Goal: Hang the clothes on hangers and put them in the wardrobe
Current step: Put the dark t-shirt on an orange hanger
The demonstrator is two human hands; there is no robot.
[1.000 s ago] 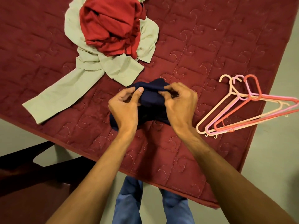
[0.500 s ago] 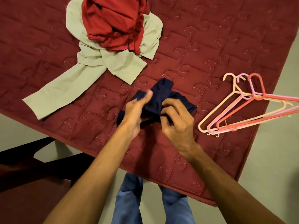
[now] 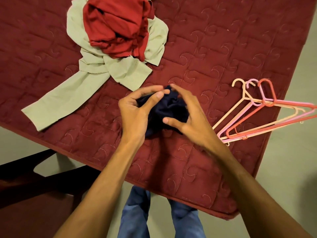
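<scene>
Near the front edge of the maroon quilt (image 3: 223,40), the navy garment (image 3: 169,109) is now bunched into a ball (half a second ago it lay flatter). The left hand (image 3: 135,114) has its grip curled round the garment, and the right hand (image 3: 192,117) has closed over it from the other side.

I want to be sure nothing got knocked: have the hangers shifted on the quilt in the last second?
No. The hangers lie at the same spot by the right edge of the quilt, over the same stitched swirls.
</scene>
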